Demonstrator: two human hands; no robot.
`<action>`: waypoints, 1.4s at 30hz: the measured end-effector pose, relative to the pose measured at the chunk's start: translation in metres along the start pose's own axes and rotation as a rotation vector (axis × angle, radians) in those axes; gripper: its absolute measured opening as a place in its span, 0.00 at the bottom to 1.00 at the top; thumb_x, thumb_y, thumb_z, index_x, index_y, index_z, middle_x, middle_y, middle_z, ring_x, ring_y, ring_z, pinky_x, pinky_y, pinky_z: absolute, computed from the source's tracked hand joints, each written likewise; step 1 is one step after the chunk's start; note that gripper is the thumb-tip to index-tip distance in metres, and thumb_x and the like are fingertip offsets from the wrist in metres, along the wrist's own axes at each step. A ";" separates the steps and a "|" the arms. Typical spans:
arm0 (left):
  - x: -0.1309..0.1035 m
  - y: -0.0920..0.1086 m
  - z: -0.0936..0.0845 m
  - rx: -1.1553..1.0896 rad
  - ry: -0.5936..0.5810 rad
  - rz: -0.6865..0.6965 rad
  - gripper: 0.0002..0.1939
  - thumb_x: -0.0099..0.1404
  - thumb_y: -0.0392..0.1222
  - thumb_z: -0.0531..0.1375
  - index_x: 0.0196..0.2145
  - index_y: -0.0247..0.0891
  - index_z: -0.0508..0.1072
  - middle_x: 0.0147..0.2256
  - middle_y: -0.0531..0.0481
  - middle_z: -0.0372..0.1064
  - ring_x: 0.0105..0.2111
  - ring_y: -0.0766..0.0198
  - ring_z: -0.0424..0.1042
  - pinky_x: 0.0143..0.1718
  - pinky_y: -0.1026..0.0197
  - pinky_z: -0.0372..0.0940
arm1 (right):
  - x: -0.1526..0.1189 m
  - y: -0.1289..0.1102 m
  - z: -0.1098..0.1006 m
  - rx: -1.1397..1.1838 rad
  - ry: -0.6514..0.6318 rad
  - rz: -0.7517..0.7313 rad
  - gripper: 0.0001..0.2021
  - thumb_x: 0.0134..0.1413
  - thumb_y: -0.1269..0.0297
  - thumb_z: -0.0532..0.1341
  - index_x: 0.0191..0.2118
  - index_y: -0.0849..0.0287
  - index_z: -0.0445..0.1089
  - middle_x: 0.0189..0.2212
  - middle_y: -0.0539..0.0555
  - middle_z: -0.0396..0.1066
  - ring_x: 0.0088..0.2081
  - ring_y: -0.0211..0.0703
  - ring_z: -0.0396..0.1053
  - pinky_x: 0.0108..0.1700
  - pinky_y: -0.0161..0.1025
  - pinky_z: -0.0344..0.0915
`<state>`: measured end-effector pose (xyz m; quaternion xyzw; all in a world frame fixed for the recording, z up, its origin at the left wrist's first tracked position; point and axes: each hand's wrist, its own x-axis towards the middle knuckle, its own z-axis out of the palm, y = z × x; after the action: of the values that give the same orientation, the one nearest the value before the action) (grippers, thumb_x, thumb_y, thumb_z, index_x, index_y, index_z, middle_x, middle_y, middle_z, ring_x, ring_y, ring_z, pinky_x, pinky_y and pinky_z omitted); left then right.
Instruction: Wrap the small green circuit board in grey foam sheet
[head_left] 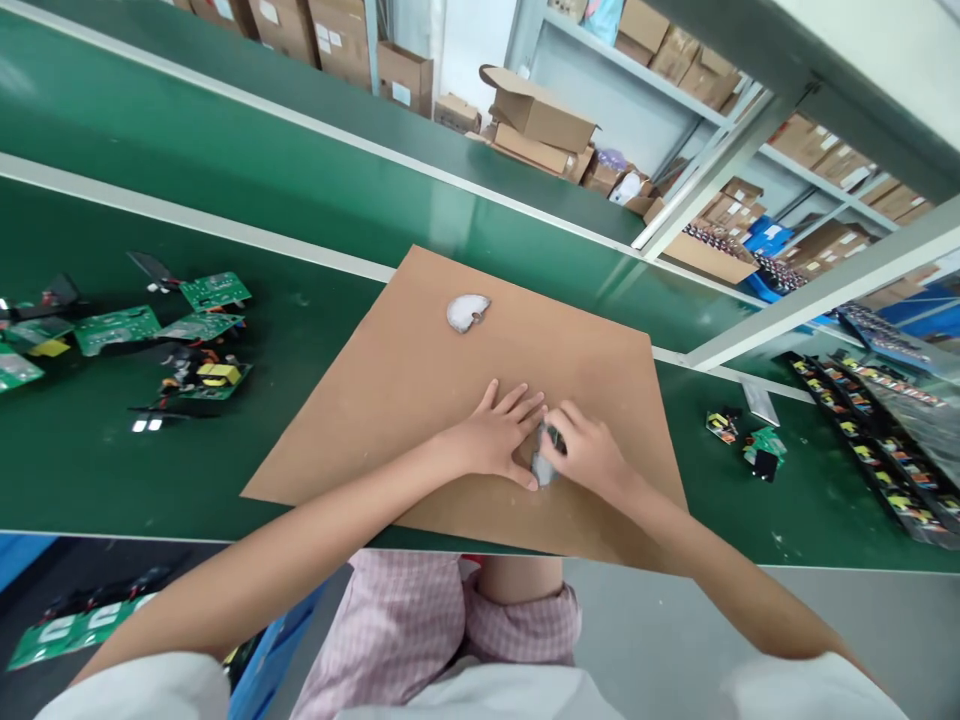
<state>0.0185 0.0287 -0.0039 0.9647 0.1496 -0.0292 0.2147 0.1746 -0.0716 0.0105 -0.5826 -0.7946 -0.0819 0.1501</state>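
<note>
A brown cardboard sheet (420, 400) lies on the green worktop. My left hand (501, 432) rests on it with the fingers spread, its thumb and fingertips beside a small grey-white piece (543, 468). My right hand (581, 448) is closed at the top of that piece, fingers curled; a small dark and green bit shows by its fingertips, too small to name. Farther back on the cardboard sits a whitish, roughly half-round piece (466, 312) with a notch at its lower right, touched by neither hand.
Green circuit boards (120, 328) with black parts and wires lie at the left. Two small assemblies (763, 452) and black trays of parts (874, 450) are at the right. A metal frame post (705, 175) rises behind the worktop, with cardboard boxes (540, 115) beyond.
</note>
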 end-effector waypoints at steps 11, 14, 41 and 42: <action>-0.002 -0.001 0.003 -0.006 0.042 0.015 0.49 0.55 0.67 0.47 0.63 0.30 0.39 0.64 0.44 0.28 0.64 0.47 0.25 0.57 0.35 0.22 | -0.002 0.003 -0.001 -0.066 0.017 0.062 0.06 0.53 0.68 0.50 0.28 0.58 0.61 0.26 0.51 0.58 0.25 0.37 0.57 0.24 0.33 0.50; -0.002 -0.002 0.005 -0.002 0.050 0.022 0.48 0.56 0.66 0.47 0.63 0.31 0.39 0.64 0.44 0.27 0.64 0.47 0.25 0.57 0.35 0.22 | -0.007 -0.003 -0.004 -0.046 -0.020 -0.018 0.06 0.53 0.67 0.50 0.27 0.59 0.61 0.26 0.51 0.58 0.27 0.38 0.58 0.26 0.33 0.52; -0.006 0.015 -0.018 -0.033 0.368 0.226 0.44 0.55 0.58 0.58 0.62 0.38 0.45 0.63 0.44 0.39 0.63 0.52 0.38 0.61 0.42 0.36 | 0.013 0.007 -0.035 1.576 -0.376 0.858 0.13 0.49 0.52 0.59 0.31 0.58 0.65 0.25 0.49 0.63 0.23 0.35 0.58 0.21 0.31 0.51; -0.007 0.018 -0.021 -0.017 0.419 0.274 0.42 0.56 0.56 0.58 0.62 0.38 0.47 0.63 0.44 0.41 0.63 0.54 0.39 0.61 0.45 0.37 | 0.012 0.009 -0.036 1.621 -0.422 0.863 0.14 0.48 0.52 0.59 0.30 0.59 0.66 0.24 0.49 0.64 0.22 0.35 0.57 0.20 0.32 0.51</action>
<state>0.0172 0.0198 0.0230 0.9591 0.0588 0.2023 0.1892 0.1846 -0.0687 0.0477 -0.5471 -0.3357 0.6661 0.3800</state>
